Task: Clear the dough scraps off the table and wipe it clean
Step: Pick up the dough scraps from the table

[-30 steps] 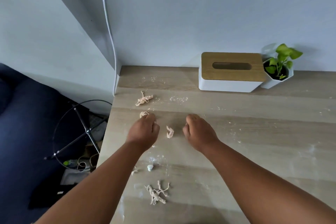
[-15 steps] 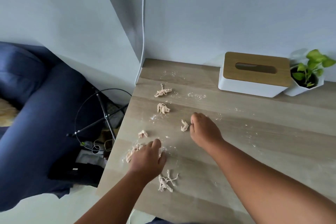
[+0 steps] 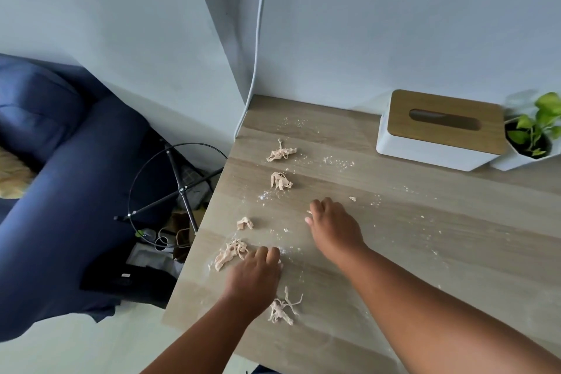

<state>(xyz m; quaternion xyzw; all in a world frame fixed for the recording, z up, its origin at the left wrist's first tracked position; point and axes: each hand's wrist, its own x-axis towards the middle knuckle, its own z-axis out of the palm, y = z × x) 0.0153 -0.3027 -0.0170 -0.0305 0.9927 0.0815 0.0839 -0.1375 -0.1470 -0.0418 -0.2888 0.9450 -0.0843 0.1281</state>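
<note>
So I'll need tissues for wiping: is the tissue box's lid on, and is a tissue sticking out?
The wooden lid sits on the tissue box. No tissue sticks out of its slot; whether any lie inside, cannot tell.

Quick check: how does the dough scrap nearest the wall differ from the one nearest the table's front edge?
The far scrap is a bunched, crumpled wad; the near scrap is looser, with thin strands splaying out. The far scrap lies well away from both hands; the near scrap lies right beside the left hand. Flour specks surround the far scrap more visibly. Both are pale beige dough lying loose on the wooden table, untouched.
</note>
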